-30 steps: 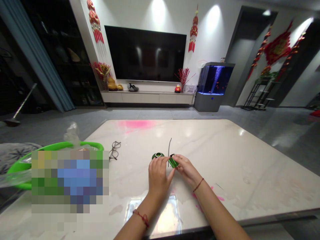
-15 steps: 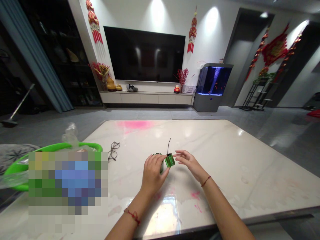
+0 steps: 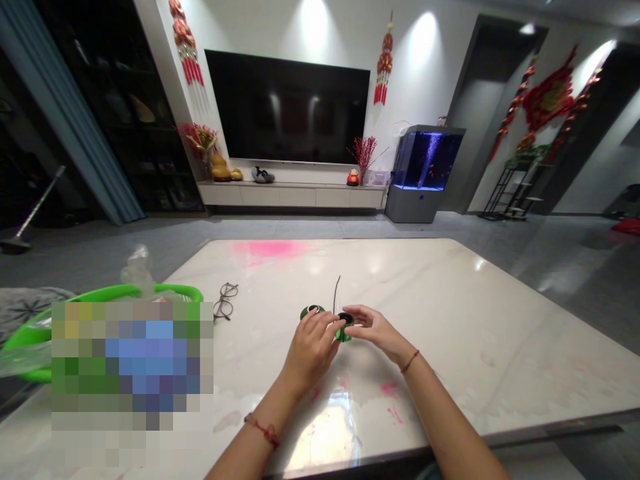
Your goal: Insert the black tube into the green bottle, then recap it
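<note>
Between my hands is a small shiny green cylinder (image 3: 343, 331) with a dark round top, and a thin black strand (image 3: 337, 293) rises beside it. My left hand (image 3: 311, 343) has its fingers and thumb round the cylinder's left side. My right hand (image 3: 373, 328) is curved at its right side, fingertips at the dark rim. Just beyond my left fingertips, a green round object (image 3: 311, 311) with a pale ring shows on the table, partly covered by that hand.
Folded-out eyeglasses (image 3: 227, 301) lie on the pale table (image 3: 450, 300). At the left is a green basket (image 3: 183, 291) with clear plastic, partly behind a pixelated patch. Pink stains mark the tabletop.
My right hand has moved left onto the green cylinder, which now shows its dark top. My left hand has shifted slightly, and more of the green round object shows.
</note>
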Available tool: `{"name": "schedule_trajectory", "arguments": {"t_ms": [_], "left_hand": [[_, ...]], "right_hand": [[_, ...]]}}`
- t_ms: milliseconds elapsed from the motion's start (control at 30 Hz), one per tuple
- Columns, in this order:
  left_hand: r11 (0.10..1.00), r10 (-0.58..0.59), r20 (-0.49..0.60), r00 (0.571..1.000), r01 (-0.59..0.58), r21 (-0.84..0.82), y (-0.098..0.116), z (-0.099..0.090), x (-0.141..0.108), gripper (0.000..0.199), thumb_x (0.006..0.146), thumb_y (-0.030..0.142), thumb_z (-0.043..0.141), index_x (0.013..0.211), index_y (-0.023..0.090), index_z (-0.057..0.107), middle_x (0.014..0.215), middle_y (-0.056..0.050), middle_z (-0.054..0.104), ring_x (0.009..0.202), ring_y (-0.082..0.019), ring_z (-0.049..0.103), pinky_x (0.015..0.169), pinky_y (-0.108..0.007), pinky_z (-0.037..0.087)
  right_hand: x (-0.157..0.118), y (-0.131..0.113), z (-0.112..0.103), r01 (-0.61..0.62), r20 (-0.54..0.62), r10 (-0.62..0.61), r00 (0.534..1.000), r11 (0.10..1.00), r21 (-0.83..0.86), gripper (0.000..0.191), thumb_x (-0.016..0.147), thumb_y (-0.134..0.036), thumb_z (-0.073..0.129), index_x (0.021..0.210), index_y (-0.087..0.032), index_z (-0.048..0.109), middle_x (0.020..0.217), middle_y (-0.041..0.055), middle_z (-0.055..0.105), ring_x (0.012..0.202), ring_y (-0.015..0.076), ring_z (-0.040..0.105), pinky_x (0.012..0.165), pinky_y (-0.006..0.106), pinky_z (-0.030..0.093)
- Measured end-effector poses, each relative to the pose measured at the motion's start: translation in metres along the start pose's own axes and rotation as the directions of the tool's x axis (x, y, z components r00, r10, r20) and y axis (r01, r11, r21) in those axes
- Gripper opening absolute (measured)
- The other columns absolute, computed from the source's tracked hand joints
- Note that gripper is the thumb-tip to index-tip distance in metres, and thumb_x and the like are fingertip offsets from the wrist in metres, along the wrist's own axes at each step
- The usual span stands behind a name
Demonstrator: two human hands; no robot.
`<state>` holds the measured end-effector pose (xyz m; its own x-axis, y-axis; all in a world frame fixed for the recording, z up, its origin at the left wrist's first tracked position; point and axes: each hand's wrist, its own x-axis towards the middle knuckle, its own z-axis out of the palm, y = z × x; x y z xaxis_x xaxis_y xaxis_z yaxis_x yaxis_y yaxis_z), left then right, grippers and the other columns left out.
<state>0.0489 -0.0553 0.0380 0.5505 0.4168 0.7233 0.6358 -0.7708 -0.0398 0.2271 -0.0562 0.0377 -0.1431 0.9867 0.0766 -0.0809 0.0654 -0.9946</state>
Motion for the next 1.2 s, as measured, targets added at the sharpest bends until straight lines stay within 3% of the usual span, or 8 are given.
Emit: {"name": "schedule_trajectory", "arguments": {"t_ms": [367, 500, 633, 733, 800, 967, 1067, 1200], "left_hand": [[0.999, -0.032, 0.04, 0.999, 0.033, -0.028, -0.004, 0.001, 0.0, 0.035, 0.078, 0.011, 0.046, 0.109, 0.022, 0.057, 0.108, -0.006, 0.062, 0.106, -0.02, 0.053, 0.097, -0.042, 0.038], [0.978, -0.177, 0.064, 0.982, 0.182, -0.1, -0.006, 0.002, -0.001, 0.044, 0.079, 0.014, 0.046, 0.122, 0.02, 0.048, 0.112, -0.009, 0.061, 0.104, -0.021, 0.056, 0.088, -0.039, 0.045], [0.868, -0.424, 0.01, 0.906, 0.409, -0.281, -0.006, -0.004, 0.001, 0.036, 0.082, 0.021, 0.044, 0.117, 0.021, 0.053, 0.11, -0.007, 0.063, 0.099, -0.019, 0.058, 0.086, -0.037, 0.047], [0.658, -0.605, 0.081, 0.792, 0.554, -0.51, -0.004, -0.008, 0.006, 0.031, 0.081, 0.028, 0.047, 0.109, 0.02, 0.059, 0.107, -0.007, 0.064, 0.098, -0.019, 0.059, 0.087, -0.036, 0.047], [0.393, -0.701, 0.241, 0.671, 0.646, -0.655, -0.002, -0.009, 0.009, 0.033, 0.08, 0.032, 0.05, 0.109, 0.018, 0.06, 0.107, -0.008, 0.065, 0.095, -0.019, 0.061, 0.082, -0.034, 0.05], [-0.249, -0.594, 0.696, 0.403, 0.731, -0.635, 0.005, -0.008, 0.013, 0.034, 0.074, 0.029, 0.061, 0.103, 0.013, 0.063, 0.1, -0.011, 0.067, 0.086, -0.019, 0.065, 0.074, -0.028, 0.053], [-0.474, -0.489, 0.815, 0.31, 0.69, -0.547, 0.007, -0.007, 0.011, 0.024, 0.074, 0.023, 0.062, 0.094, 0.01, 0.066, 0.096, -0.012, 0.068, 0.082, -0.016, 0.066, 0.069, -0.021, 0.054], [-0.632, -0.474, 0.855, 0.21, 0.595, -0.496, 0.007, -0.003, 0.007, 0.021, 0.072, 0.016, 0.063, 0.091, 0.007, 0.064, 0.092, -0.013, 0.068, 0.073, -0.014, 0.066, 0.061, -0.018, 0.055]], "right_hand": [[0.003, 0.002, 0.001, 0.043, 0.013, -0.042, 0.999, 0.999, -0.015, 0.039, 0.054, -0.027, 0.076, 0.09, -0.019, 0.063, 0.092, 0.0042, 0.065, 0.087, 0.0186, 0.06, 0.079, 0.033, 0.047], [0.005, 0.002, 0.0, 0.06, -0.067, -0.063, 0.996, 0.997, -0.05, 0.041, 0.052, -0.028, 0.077, 0.089, -0.019, 0.063, 0.091, 0.0052, 0.065, 0.087, 0.02, 0.06, 0.078, 0.034, 0.046], [0.006, -0.001, 0.001, 0.101, -0.15, -0.112, 0.982, 0.992, -0.08, 0.04, 0.054, -0.027, 0.075, 0.091, -0.019, 0.062, 0.094, 0.0057, 0.065, 0.089, 0.0201, 0.059, 0.081, 0.035, 0.045], [0.005, -0.005, 0.004, 0.136, -0.173, -0.148, 0.974, 0.987, -0.08, 0.039, 0.056, -0.027, 0.074, 0.092, -0.019, 0.061, 0.097, 0.0059, 0.064, 0.09, 0.0199, 0.059, 0.082, 0.035, 0.045], [0.003, -0.007, 0.006, 0.152, -0.172, -0.164, 0.971, 0.985, -0.08, 0.04, 0.057, -0.028, 0.074, 0.094, -0.02, 0.06, 0.098, 0.0058, 0.064, 0.09, 0.0199, 0.059, 0.083, 0.036, 0.045], [0.0, -0.007, 0.01, 0.148, -0.106, -0.159, 0.982, 0.984, -0.103, 0.04, 0.057, -0.027, 0.074, 0.094, -0.021, 0.06, 0.097, 0.0048, 0.064, 0.09, 0.02, 0.06, 0.083, 0.036, 0.045], [0.0, -0.003, 0.012, 0.119, -0.065, -0.13, 0.989, 0.981, -0.15, 0.039, 0.056, -0.025, 0.073, 0.093, -0.021, 0.061, 0.095, 0.0039, 0.065, 0.088, 0.0194, 0.06, 0.082, 0.035, 0.045], [0.001, 0.002, 0.013, 0.103, -0.027, -0.112, 0.993, 0.972, -0.212, 0.04, 0.057, -0.024, 0.073, 0.094, -0.021, 0.062, 0.096, 0.0042, 0.065, 0.088, 0.0191, 0.06, 0.082, 0.035, 0.045]]}}
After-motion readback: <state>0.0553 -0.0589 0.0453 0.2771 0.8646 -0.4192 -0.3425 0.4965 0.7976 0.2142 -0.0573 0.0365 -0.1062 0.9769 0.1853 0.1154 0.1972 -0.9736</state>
